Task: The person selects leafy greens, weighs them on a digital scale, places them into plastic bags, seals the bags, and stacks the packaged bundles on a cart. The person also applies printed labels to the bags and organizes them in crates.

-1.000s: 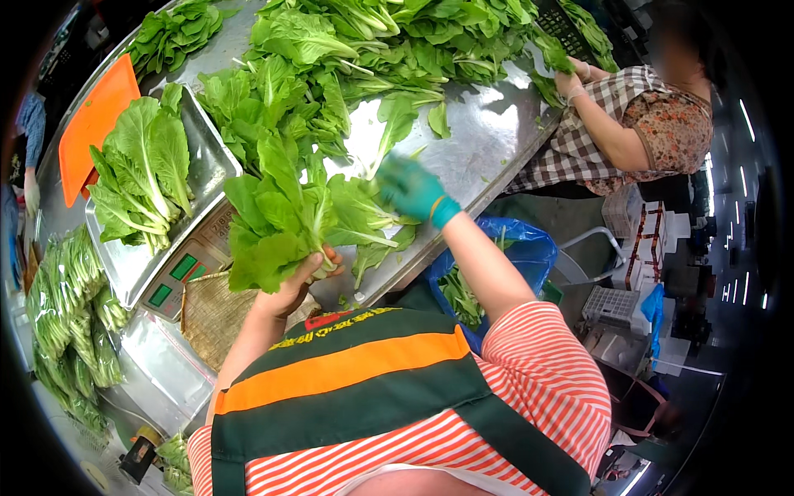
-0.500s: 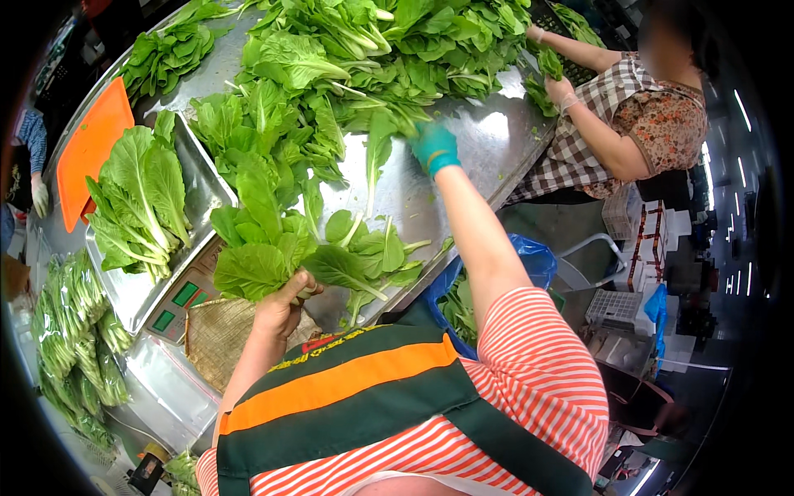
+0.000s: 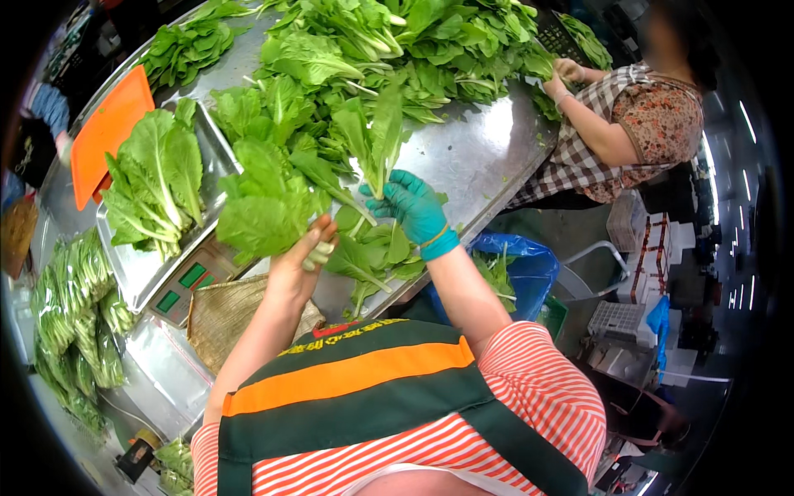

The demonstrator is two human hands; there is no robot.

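My bare left hand (image 3: 304, 255) is closed round the pale stem ends of a bunch of leafy greens (image 3: 269, 202), whose broad leaves spread up and to the left. In its teal glove, my right hand (image 3: 411, 211) pinches the stem of a smaller leafy green (image 3: 379, 136) that stands upright over the metal table (image 3: 463, 157). Beneath and between both hands lie loose leaves (image 3: 372, 252) near the table's front edge. A large heap of greens (image 3: 331, 58) covers the far side.
Left of me, more greens (image 3: 157, 178) fill a metal tray on a scale (image 3: 186, 285), beside an orange basin (image 3: 107, 136). Bagged vegetables (image 3: 74, 306) lie farther left. A blue-bagged bin (image 3: 529, 277) stands at the right table edge. A co-worker (image 3: 612, 124) handles greens at the far right.
My right hand has come back from the heap toward my left hand, bringing a leafy green upright. The left hand has risen slightly and moved right with its bunch. The co-worker's hands have come together.
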